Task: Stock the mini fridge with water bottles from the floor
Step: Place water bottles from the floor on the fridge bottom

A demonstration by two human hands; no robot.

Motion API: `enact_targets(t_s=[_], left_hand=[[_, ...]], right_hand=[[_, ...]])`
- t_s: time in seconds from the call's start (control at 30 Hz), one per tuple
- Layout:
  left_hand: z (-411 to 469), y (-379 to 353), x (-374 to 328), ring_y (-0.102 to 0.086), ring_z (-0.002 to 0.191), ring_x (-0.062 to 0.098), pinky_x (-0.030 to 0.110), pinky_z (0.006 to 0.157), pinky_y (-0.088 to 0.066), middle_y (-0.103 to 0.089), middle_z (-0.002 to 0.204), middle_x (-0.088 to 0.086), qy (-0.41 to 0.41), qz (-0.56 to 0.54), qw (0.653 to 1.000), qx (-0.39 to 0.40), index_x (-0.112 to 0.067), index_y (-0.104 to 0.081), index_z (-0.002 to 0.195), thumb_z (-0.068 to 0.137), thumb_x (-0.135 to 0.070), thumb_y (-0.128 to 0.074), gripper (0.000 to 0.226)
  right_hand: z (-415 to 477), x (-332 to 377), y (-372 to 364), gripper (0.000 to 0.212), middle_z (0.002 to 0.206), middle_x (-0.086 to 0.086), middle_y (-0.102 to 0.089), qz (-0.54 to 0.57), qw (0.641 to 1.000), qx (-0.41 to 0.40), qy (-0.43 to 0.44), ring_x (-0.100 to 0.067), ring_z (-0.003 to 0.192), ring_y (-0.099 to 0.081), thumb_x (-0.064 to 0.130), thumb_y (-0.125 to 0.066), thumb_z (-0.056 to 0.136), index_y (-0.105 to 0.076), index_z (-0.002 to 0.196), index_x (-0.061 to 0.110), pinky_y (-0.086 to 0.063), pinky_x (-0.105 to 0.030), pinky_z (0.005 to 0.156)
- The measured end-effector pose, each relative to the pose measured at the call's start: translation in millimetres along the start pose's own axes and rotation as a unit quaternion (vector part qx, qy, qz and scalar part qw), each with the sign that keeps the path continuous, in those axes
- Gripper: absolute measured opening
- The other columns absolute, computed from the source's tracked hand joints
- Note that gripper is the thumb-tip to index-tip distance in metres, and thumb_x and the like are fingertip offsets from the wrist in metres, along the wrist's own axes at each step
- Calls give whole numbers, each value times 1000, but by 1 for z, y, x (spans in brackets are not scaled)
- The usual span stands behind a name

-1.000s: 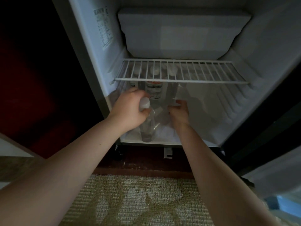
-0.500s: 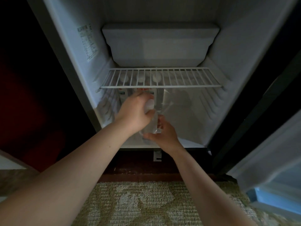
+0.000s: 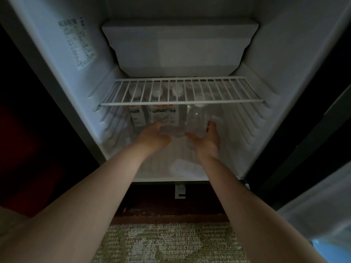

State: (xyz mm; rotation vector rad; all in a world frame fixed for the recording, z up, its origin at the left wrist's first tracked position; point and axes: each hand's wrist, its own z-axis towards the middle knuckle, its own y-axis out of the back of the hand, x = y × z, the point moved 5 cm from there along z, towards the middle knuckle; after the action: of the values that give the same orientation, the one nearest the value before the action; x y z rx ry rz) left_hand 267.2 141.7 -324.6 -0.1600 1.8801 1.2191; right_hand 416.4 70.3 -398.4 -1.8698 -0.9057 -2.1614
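Clear plastic: the water bottle (image 3: 196,118) stands upright on the mini fridge (image 3: 284,73) floor, under the wire shelf (image 3: 182,102). The right hand (image 3: 207,143) cups its lower body between thumb and fingers. The left hand (image 3: 153,137), at 9 o'clock of it, reaches the bottle bases; its grip is blurred, cannot tell. Three labelled bottles (image 3: 157,114) are already in a row at 10 o'clock. Judgement: stocking is well under way, with room left at 3 o'clock. No bottles on the floor are in view.
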Motion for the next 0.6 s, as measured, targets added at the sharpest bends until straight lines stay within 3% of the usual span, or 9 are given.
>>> enact_targets(t_s=[0.1,0.23,0.4,0.53,0.6], left_hand=[[10,-3,9,-50,122,21,26,94,-39,-54,132,0,29,-65,997,-3,-21,-51,132,81,-28,-68,54],[19,-6,10,-50,124,18,40,107,-40,-53,135,-4,0,-92,996,9,-28,-47,136,61,-46,-74,82],[31,-15,14,-54,120,15,39,106,-41,-58,130,-6,-18,-85,996,5,-28,-50,132,51,-56,-73,89],[24,-16,9,-52,122,15,30,105,-38,-56,133,-4,-17,-87,996,11,-23,-48,134,68,-36,-79,75],[20,-13,7,-52,123,14,35,108,-38,-56,133,-7,-12,-72,997,7,-27,-47,135,59,-50,-78,85]], right_hand=[[16,3,-5,72,128,-14,-48,-69,997,-22,-6,-31,116,-51,40,-80,70,-48,130,16,-47,-37,95],[33,6,-11,68,125,-12,-58,-41,999,-3,-18,-28,113,-59,34,-79,73,-47,130,17,-46,-29,84],[42,12,-9,65,118,-14,-66,-45,999,-9,-28,-28,109,-62,28,-83,69,-54,124,10,-48,-31,87],[39,9,-5,54,117,-11,-67,-26,999,2,-44,-26,108,-63,19,-81,72,-58,120,10,-42,-21,77],[34,9,-5,55,118,-11,-66,-17,998,11,-53,-26,109,-62,18,-79,73,-57,122,11,-39,-17,74]])
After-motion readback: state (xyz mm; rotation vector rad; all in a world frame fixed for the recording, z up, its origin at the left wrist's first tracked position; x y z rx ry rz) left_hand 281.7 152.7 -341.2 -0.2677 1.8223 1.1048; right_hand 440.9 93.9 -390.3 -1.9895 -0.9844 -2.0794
